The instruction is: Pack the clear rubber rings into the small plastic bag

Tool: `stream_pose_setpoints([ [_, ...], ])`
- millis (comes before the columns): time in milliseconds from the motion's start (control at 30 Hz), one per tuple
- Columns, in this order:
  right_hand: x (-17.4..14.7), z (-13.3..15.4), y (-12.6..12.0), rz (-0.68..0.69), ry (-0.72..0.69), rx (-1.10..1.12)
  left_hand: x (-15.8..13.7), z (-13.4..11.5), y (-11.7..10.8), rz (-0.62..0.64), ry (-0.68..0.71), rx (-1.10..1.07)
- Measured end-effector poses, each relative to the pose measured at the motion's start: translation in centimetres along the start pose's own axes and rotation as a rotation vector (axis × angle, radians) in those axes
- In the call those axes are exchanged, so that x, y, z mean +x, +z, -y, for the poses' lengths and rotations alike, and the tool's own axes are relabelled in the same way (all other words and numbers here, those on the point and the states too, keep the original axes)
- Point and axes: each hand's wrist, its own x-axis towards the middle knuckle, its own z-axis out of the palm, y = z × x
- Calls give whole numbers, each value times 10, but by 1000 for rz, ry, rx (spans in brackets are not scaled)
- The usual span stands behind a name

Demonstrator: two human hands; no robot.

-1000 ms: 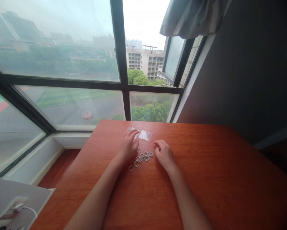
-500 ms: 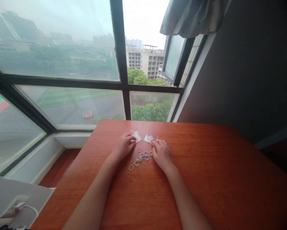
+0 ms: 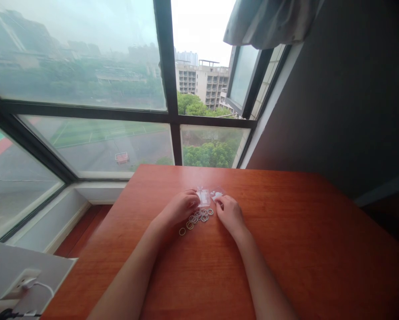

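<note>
My left hand [image 3: 183,205] closes its fingers on the left edge of a small clear plastic case [image 3: 204,198] near the far side of the table. Just right of it, my right hand [image 3: 230,213] pinches the near edge of a clear plastic piece [image 3: 217,194] with a white patch on it. Right below the case lie several small metal rings [image 3: 204,218] in a loose cluster. One brass-coloured ring [image 3: 182,231] lies at the cluster's near left end. My left hand's fingers hide part of the case and perhaps some rings.
The reddish-brown wooden table [image 3: 306,240] reaches up to a dark-framed window [image 3: 174,120]. A grey curtain [image 3: 269,22] hangs at the upper right beside a dark wall. A plugged-in white cable [image 3: 41,284] is at the lower left.
My left hand has moved right with the clear case, now over the rings' far edge. My right hand has shifted slightly right, and its fingers now pinch the clear piece with the white patch.
</note>
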Motion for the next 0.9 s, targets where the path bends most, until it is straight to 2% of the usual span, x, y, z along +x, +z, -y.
stream_pose_setpoints([
  [200,1,3,2,11,-25,212,0,-6,2,35,23,-25],
  [367,1,1,4,9,36,312,1,-9,-3,-22,-1,-41],
  [433,2,-2,2,-40,41,303,0,-11,-12,-59,-47,-20],
  [500,3,-6,-1,-125,57,243,-4,-13,-26,-42,-170,38],
  [567,4,-11,-4,-201,90,151,-9,-16,-40,81,-355,96],
  [633,4,-17,-7,-227,138,59,-14,-20,-50,302,-529,118],
  [733,2,-23,-6,-228,209,-50,-17,-29,-53,496,-689,108],
  [833,2,-25,-4,-206,221,-88,-15,-39,-45,619,-740,43],
  [900,2,-24,-2,-166,186,-78,-12,-43,-37,621,-715,51],
])
